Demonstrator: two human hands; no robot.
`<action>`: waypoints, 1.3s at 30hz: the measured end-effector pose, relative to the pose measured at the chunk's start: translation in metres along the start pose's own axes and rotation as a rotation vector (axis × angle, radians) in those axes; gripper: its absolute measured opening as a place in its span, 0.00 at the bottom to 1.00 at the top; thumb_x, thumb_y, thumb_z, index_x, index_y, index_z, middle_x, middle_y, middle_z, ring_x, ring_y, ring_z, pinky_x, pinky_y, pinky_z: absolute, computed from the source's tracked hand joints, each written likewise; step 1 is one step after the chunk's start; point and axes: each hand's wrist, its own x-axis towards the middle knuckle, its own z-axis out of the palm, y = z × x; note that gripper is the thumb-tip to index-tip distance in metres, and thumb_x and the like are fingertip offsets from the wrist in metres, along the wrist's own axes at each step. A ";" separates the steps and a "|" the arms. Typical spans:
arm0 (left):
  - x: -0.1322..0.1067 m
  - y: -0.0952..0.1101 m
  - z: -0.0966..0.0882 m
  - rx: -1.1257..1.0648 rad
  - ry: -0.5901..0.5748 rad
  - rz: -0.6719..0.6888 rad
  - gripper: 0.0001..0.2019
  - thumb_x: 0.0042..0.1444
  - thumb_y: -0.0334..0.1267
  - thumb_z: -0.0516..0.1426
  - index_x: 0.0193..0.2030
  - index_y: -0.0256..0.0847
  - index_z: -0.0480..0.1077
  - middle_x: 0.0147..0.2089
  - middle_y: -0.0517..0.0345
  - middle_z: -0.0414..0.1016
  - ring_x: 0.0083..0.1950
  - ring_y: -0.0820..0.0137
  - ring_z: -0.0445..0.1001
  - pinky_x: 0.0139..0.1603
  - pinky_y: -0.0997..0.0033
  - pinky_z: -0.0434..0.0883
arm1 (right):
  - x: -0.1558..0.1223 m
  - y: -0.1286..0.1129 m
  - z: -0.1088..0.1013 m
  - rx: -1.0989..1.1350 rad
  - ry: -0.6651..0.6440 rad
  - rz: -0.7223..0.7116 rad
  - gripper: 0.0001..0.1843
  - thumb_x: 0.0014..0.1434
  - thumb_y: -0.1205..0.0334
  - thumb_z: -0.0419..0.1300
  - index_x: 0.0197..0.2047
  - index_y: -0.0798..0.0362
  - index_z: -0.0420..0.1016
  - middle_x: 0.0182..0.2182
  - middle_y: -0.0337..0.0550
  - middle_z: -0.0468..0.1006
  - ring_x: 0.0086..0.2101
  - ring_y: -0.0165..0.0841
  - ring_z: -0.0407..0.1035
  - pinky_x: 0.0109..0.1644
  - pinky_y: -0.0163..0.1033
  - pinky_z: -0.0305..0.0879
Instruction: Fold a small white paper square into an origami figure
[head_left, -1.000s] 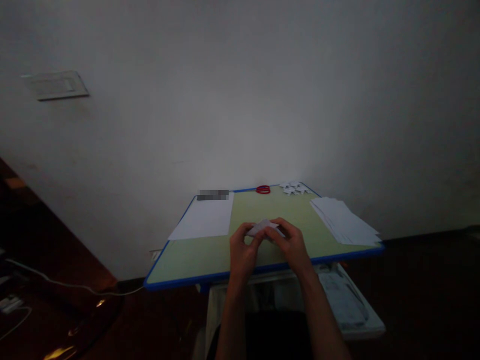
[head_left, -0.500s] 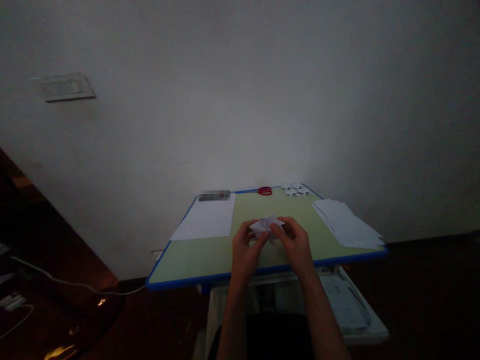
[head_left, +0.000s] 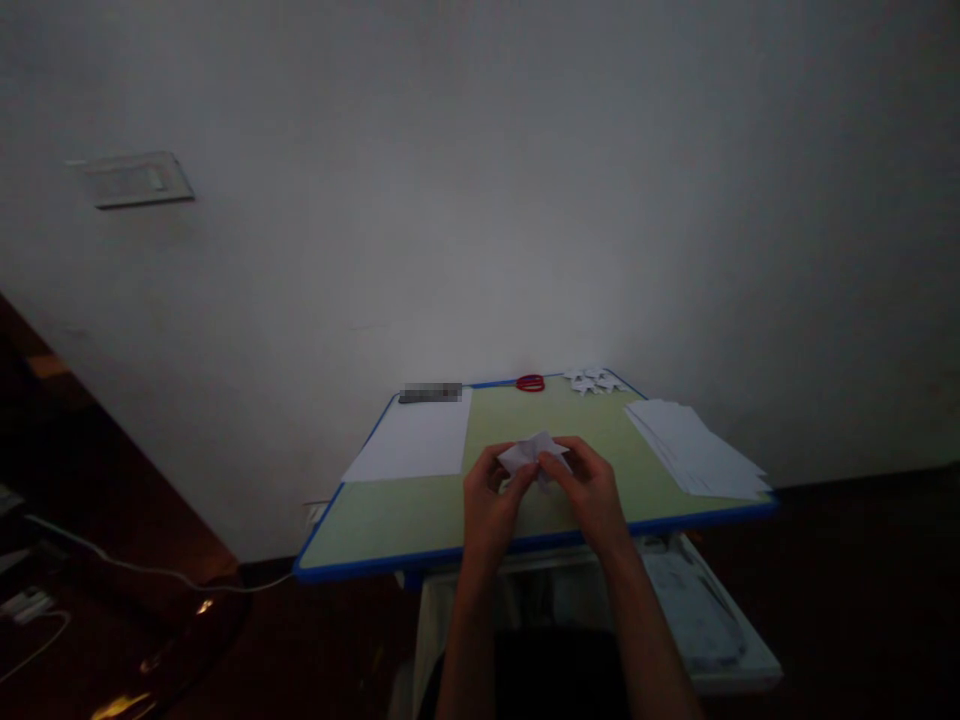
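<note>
A small piece of folded white paper (head_left: 534, 449) is held between both hands above the near part of the table. My left hand (head_left: 491, 495) pinches its left side, the thumb pressing on the near face. On the right side, my right hand (head_left: 589, 487) grips the same paper, its thumb close to the left thumb at the middle. Pointed corners of the paper stick up and out between the fingers. The fingers behind the paper are partly hidden.
On the green table (head_left: 397, 525) with a blue edge lie white sheets (head_left: 416, 440) at left and a paper stack (head_left: 697, 450) at right. Along the back are a blurred dark object (head_left: 430, 393), red-handled scissors (head_left: 530, 383) and several folded paper shapes (head_left: 592, 381). A wall (head_left: 480, 200) stands behind.
Both hands stay in almost the same place. The folded paper has shifted slightly in the fingers, and the bit that hung below the thumbs shows less now.
</note>
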 end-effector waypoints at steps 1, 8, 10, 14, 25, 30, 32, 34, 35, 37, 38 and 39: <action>0.000 -0.001 0.000 -0.007 0.000 0.001 0.14 0.51 0.38 0.70 0.43 0.39 0.77 0.40 0.54 0.82 0.42 0.65 0.80 0.45 0.68 0.75 | 0.000 0.000 0.000 -0.006 -0.004 0.001 0.18 0.55 0.48 0.72 0.41 0.51 0.78 0.33 0.42 0.82 0.36 0.39 0.75 0.40 0.39 0.70; 0.000 -0.002 0.000 -0.027 0.011 -0.015 0.14 0.50 0.38 0.70 0.42 0.38 0.77 0.39 0.55 0.83 0.41 0.65 0.80 0.44 0.68 0.75 | -0.002 0.001 -0.002 -0.016 -0.011 0.015 0.18 0.55 0.47 0.71 0.41 0.51 0.77 0.32 0.41 0.81 0.33 0.38 0.74 0.37 0.39 0.69; 0.000 -0.001 0.001 -0.024 0.015 -0.023 0.14 0.50 0.38 0.70 0.42 0.38 0.77 0.39 0.54 0.83 0.41 0.65 0.80 0.44 0.68 0.75 | -0.002 0.002 -0.002 -0.008 -0.009 0.009 0.18 0.55 0.48 0.71 0.42 0.51 0.78 0.33 0.42 0.82 0.34 0.39 0.74 0.37 0.39 0.70; -0.001 0.001 0.002 -0.036 0.025 -0.033 0.15 0.50 0.38 0.70 0.43 0.39 0.76 0.40 0.54 0.82 0.41 0.64 0.80 0.45 0.67 0.75 | -0.002 0.001 -0.002 -0.009 -0.010 0.006 0.19 0.55 0.48 0.72 0.43 0.50 0.77 0.34 0.42 0.82 0.36 0.40 0.75 0.39 0.41 0.71; 0.002 0.000 -0.001 0.068 0.155 0.032 0.17 0.57 0.42 0.65 0.52 0.41 0.72 0.54 0.49 0.76 0.46 0.67 0.76 0.43 0.70 0.74 | 0.002 0.005 -0.002 -0.051 0.021 -0.216 0.06 0.58 0.57 0.69 0.39 0.47 0.81 0.48 0.45 0.78 0.52 0.42 0.71 0.57 0.48 0.67; 0.004 -0.004 -0.001 0.056 0.138 0.008 0.16 0.60 0.43 0.62 0.52 0.40 0.72 0.53 0.48 0.77 0.45 0.67 0.77 0.42 0.69 0.75 | 0.002 0.004 -0.005 -0.058 0.029 -0.253 0.02 0.55 0.62 0.69 0.34 0.46 0.83 0.53 0.46 0.74 0.57 0.45 0.67 0.65 0.53 0.61; 0.005 -0.004 -0.001 0.021 0.108 -0.008 0.16 0.61 0.43 0.61 0.54 0.40 0.72 0.52 0.48 0.77 0.44 0.66 0.78 0.43 0.68 0.76 | 0.001 0.002 -0.005 -0.058 0.048 -0.259 0.02 0.54 0.62 0.69 0.33 0.46 0.84 0.56 0.46 0.72 0.59 0.46 0.65 0.66 0.53 0.60; 0.005 -0.003 0.000 -0.029 0.108 -0.022 0.17 0.62 0.45 0.60 0.55 0.41 0.72 0.52 0.48 0.78 0.44 0.65 0.79 0.42 0.67 0.76 | 0.000 0.001 -0.005 -0.032 0.045 -0.260 0.02 0.54 0.62 0.69 0.33 0.45 0.84 0.58 0.45 0.71 0.60 0.46 0.64 0.66 0.52 0.60; 0.005 -0.003 0.000 -0.056 0.118 -0.026 0.18 0.63 0.46 0.60 0.55 0.41 0.72 0.51 0.49 0.78 0.44 0.65 0.79 0.41 0.67 0.76 | -0.001 0.001 -0.005 -0.008 0.030 -0.254 0.02 0.54 0.62 0.69 0.33 0.45 0.84 0.58 0.45 0.71 0.60 0.46 0.65 0.66 0.52 0.61; 0.004 -0.001 0.000 -0.109 0.141 -0.041 0.18 0.64 0.49 0.58 0.54 0.40 0.73 0.47 0.50 0.79 0.43 0.65 0.79 0.40 0.68 0.76 | -0.001 0.000 -0.004 0.042 -0.020 -0.234 0.03 0.54 0.62 0.70 0.34 0.45 0.84 0.57 0.45 0.71 0.58 0.46 0.68 0.64 0.51 0.64; 0.004 0.000 0.001 -0.131 0.147 -0.052 0.19 0.65 0.51 0.56 0.53 0.39 0.74 0.45 0.50 0.80 0.42 0.65 0.79 0.40 0.69 0.75 | -0.002 -0.001 -0.004 0.058 -0.045 -0.223 0.03 0.54 0.62 0.70 0.35 0.45 0.83 0.57 0.45 0.72 0.57 0.46 0.69 0.63 0.51 0.65; 0.003 0.001 0.001 -0.145 0.148 -0.060 0.20 0.66 0.53 0.55 0.52 0.39 0.74 0.43 0.50 0.80 0.42 0.65 0.79 0.40 0.70 0.75 | -0.002 -0.002 -0.004 0.063 -0.066 -0.214 0.04 0.54 0.62 0.70 0.35 0.45 0.83 0.57 0.45 0.72 0.56 0.46 0.69 0.62 0.51 0.66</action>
